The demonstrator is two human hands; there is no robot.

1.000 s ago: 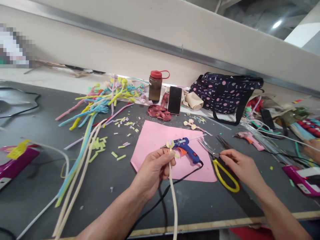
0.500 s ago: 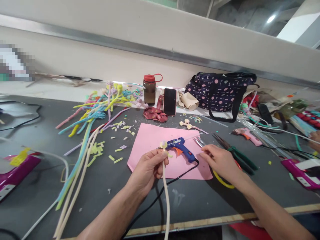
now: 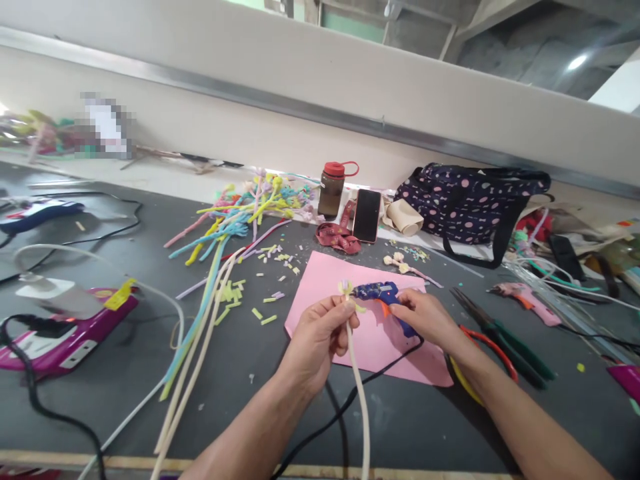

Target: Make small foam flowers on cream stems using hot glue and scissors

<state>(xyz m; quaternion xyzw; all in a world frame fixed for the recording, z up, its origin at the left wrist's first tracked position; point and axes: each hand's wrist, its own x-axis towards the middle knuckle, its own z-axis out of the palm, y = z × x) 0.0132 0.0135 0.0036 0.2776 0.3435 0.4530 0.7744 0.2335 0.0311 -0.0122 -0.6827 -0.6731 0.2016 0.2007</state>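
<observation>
Pinched in my left hand is a cream pipe cleaner stem, which hangs down past the table's front edge. A small flower in pale yellow and lilac tops it, just above my fingertips. My right hand is closed on the handle of a blue hot glue gun with an orange trigger. The gun's nozzle points left and is right at the flower; whether they touch I cannot tell. Beneath both hands lies a pink sheet, with the gun's black cord crossing its lower part.
Green-handled pliers and a pink glue gun lie to the right. Cut yellow-green pieces and long pipe cleaners are at left, beside a purple power strip. Behind stand a bottle, a phone and a bag.
My right hand has let go of the metal tool at the sheet's right edge and taken hold of the blue glue gun. The nozzle is now at the flower. The view has shifted left.
</observation>
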